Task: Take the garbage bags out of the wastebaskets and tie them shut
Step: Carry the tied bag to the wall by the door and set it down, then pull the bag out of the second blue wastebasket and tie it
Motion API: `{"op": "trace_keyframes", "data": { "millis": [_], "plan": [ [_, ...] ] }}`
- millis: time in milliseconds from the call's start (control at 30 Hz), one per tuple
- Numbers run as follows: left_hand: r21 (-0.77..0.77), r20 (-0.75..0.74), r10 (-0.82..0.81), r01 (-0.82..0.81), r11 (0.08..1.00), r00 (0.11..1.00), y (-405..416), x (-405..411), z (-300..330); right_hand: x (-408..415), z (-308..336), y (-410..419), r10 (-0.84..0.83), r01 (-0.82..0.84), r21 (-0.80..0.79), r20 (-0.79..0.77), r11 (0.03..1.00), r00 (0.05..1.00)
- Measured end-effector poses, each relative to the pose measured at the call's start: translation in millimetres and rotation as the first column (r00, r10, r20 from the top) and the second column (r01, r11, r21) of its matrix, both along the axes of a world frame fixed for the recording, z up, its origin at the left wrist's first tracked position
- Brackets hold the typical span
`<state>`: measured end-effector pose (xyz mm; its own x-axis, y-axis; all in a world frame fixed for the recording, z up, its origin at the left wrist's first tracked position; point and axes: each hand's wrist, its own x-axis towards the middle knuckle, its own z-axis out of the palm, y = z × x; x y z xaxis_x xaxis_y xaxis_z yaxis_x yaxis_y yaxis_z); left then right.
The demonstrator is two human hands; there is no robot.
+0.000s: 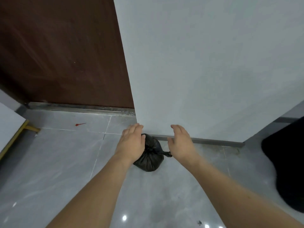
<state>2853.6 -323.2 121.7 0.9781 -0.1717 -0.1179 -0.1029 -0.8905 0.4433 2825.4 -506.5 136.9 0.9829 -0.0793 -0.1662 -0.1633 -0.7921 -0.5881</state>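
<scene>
The black bag [150,156] sits knotted on the floor [65,162] against the wall [205,71]. The 2 hands, left [131,142] and right [181,143], hover flat-fingered and empty, probably just letting go.

1. The garbage bag [150,159] is glossy black, with a knotted top.
2. The floor [65,162] is pale grey tile, faintly marbled, with white grout lines.
3. The door [62,51] is dark reddish brown with streaky grain.
4. The wall [205,63] is plain light grey, and its baseboard [213,141] darker grey.
5. A small red arrow mark [80,124] lies on the floor.
</scene>
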Motion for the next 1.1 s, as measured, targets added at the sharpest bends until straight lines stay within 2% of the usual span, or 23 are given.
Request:
{"op": "trace_keyframes", "data": {
  "millis": [167,400,533,600,733,1000,1100],
  "plan": [
    [0.093,0.048,-0.081,0.076,0.993,0.996,-8,-25,190,-34,188,-9,0.058,-0.058,-0.039,0.012,0.998,0.998],
    [0.094,0.197,-0.090,0.073,0.993,0.976,-32,-91,505,-104,502,-30,0.047,-0.039,-0.072,0.110,0.997,0.993],
    [0.127,0.338,-0.151,0.114,0.985,0.929,-40,-139,629,-146,614,-44,0.075,-0.044,-0.162,0.188,0.986,0.979],
    [0.211,0.388,-0.195,0.119,0.970,0.901,-38,-153,664,-162,643,-49,0.090,-0.044,-0.209,0.217,0.977,0.972],
    [0.308,0.366,-0.175,0.058,0.950,0.914,-31,-173,701,-186,670,-56,0.090,-0.021,-0.251,0.267,0.968,0.959],
    [0.309,0.378,-0.210,0.091,0.947,0.902,-40,-190,716,-213,684,-70,0.070,-0.002,-0.293,0.222,0.956,0.973],
    [0.306,0.383,-0.250,0.133,0.943,0.890,-47,-186,717,-221,687,-79,0.011,0.048,-0.286,0.200,0.957,0.980]
  ]
}}
